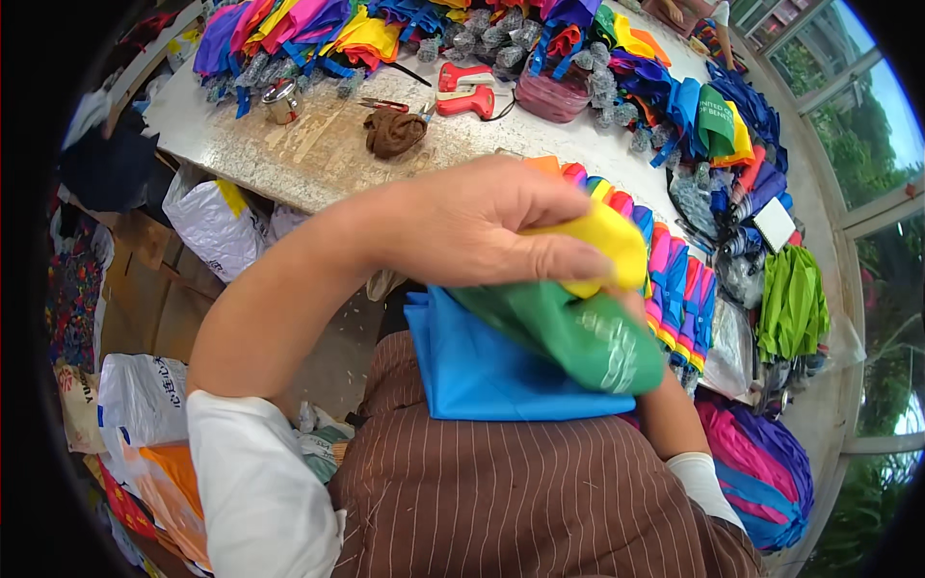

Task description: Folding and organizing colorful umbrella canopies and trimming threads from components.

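A multicoloured umbrella with loose fabric panels hangs before my lap, showing a blue panel [511, 371], a green panel [568, 337] with white print and a yellow panel [621, 246]. My left hand [482, 222] reaches across from the left, with the yellow fabric pinched between thumb and fingers. Behind the green and yellow cloth is my right hand [631, 304], closed about the umbrella; most of its fingers are hidden. A row of rolled rainbow umbrellas [679, 289] lies on the table just beyond the right hand.
On the worktable [260, 159] lie red-and-white tag guns [467, 91], a brown cloth bundle [395, 132] and a metal tin [282, 101]. Umbrellas with loose panels [299, 34] are heaped at the back. Green umbrellas [795, 303] stand at the right; plastic bags [145, 395] sit low left.
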The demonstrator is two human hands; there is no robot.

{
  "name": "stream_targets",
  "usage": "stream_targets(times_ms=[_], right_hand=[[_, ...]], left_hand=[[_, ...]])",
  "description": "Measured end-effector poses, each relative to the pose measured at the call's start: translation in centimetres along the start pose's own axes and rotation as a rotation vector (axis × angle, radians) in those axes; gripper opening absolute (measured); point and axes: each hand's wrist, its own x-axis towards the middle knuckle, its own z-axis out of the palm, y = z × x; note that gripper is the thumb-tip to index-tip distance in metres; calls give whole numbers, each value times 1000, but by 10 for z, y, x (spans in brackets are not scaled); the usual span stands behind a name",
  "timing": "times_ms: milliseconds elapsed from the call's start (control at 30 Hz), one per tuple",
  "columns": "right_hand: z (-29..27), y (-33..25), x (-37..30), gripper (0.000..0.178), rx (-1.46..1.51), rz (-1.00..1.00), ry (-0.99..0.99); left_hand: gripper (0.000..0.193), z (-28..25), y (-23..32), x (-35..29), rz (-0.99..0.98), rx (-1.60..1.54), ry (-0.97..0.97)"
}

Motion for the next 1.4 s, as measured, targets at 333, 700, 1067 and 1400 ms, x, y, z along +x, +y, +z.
stream_targets(times_ms=[333,700,1067,1400], right_hand=[[-32,-32,53,49,137,40,215],[-8,-52,34,50,263,95,464],[15,-78,54,52,410,132,687],[31,-100,84,53,524,187,888]], left_hand=[[30,-14,-40,-30,-217,750,138],[43,-34,7,-28,-16,-279,324],[51,-71,-10,-7,226,-442,467],[52,-24,-44,10,222,-485,674]])
